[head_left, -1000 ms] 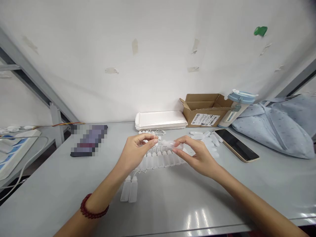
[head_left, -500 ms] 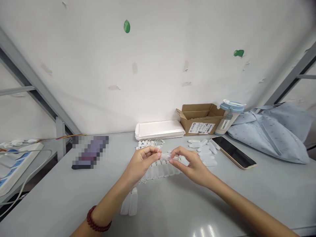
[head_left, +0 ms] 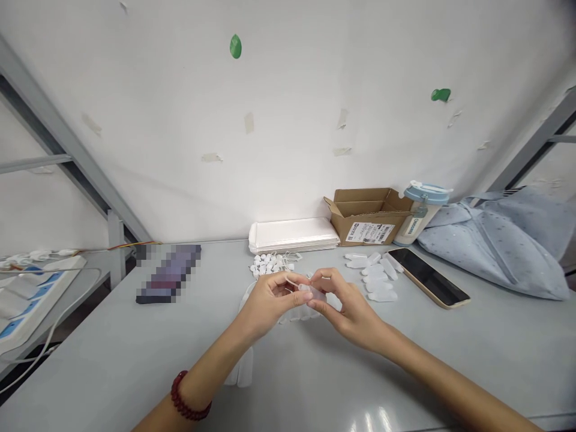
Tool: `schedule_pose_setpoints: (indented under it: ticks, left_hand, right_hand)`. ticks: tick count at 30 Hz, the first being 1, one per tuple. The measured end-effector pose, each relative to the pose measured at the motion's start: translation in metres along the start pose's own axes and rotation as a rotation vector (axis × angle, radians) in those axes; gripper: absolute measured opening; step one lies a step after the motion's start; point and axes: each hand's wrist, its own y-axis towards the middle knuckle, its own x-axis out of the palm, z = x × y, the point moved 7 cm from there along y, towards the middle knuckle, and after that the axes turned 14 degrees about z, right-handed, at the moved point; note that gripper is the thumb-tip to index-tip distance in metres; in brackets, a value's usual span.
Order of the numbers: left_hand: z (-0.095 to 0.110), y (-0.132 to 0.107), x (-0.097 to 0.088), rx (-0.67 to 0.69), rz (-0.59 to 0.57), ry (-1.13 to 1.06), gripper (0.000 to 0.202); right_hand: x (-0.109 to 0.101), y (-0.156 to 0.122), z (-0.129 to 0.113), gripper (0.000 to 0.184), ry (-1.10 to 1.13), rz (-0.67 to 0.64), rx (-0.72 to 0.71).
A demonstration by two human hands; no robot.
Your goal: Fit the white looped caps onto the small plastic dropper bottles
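My left hand (head_left: pixel 265 307) and my right hand (head_left: pixel 355 311) meet over the middle of the table. Pinched between both sets of fingertips is a small translucent plastic tube (head_left: pixel 318 294), with a thin white cord by the left fingers. Fingers hide much of it. Beneath the hands lies a row of similar tubes (head_left: pixel 300 314), partly covered. Two more tubes (head_left: pixel 244 369) lie below my left wrist. Behind my left hand is a pile of small white caps (head_left: pixel 266 264) with looped cords. Several loose translucent tubes (head_left: pixel 380 287) lie to the right of my right hand.
At the back stand a stack of white flat boxes (head_left: pixel 292 234), an open cardboard box (head_left: pixel 369 223) and a blue-lidded cup (head_left: pixel 416 216). A phone (head_left: pixel 429 279) and a light blue cloth bag (head_left: pixel 490 252) lie right. On the left are a pixelated item (head_left: pixel 168 273) and a power strip (head_left: pixel 40 300).
My left hand has shifted right, bringing the fingertips of both hands closer together around the tube. My left forearm now covers more of the two tubes below it. The view has shifted slightly.
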Motion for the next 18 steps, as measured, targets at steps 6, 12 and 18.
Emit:
schedule_pose_setpoints:
  ticks: [6, 12, 18]
  left_hand:
    - [0.01, -0.002, -0.001, 0.021, -0.068, 0.033, 0.017]
    - [0.03, -0.013, -0.018, 0.458, 0.171, 0.574, 0.032]
    - [0.052, -0.05, 0.008, 1.119, 0.179, 0.888, 0.039]
  right_hand:
    - [0.009, -0.003, -0.001, 0.025, 0.226, -0.04, 0.117]
    - [0.011, -0.005, 0.01, 0.027, 0.445, -0.003, 0.328]
    - [0.019, -0.009, 0.006, 0.023, 0.686, -0.065, 0.466]
